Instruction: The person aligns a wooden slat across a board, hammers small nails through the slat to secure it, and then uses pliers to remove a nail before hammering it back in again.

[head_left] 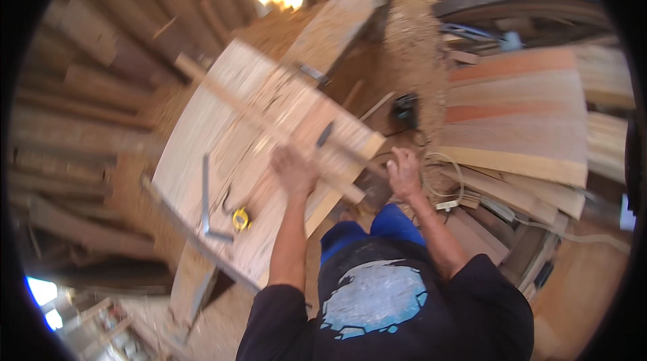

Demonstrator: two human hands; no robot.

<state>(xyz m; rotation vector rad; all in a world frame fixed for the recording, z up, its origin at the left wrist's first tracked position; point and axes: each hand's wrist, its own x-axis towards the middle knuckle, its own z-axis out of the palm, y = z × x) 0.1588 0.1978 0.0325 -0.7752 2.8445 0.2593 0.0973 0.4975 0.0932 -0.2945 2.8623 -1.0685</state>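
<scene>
A broad, pale wooden panel [202, 125] made of joined boards lies in front of me. A long narrow wooden strip [237, 103] runs diagonally across it. My left hand [294, 171] rests on the strip and panel, fingers stretched out. Beyond the panel's right edge, my right hand [404, 173] has its fingers curled at the handle end of a hammer [345, 150]; blur softens the grip. The hammer's dark head is over the panel. A metal square [206, 202] and a yellow tape measure [240, 219] lie on the panel's left part.
A timber beam [330, 27] extends beyond the panel, with a clamp [313, 74] at the panel's far edge. Another wide panel [515, 118] lies on stacked boards at right. A dark power tool [406, 110] and a pale cable [461, 175] lie between. Planks [81, 91] line the left.
</scene>
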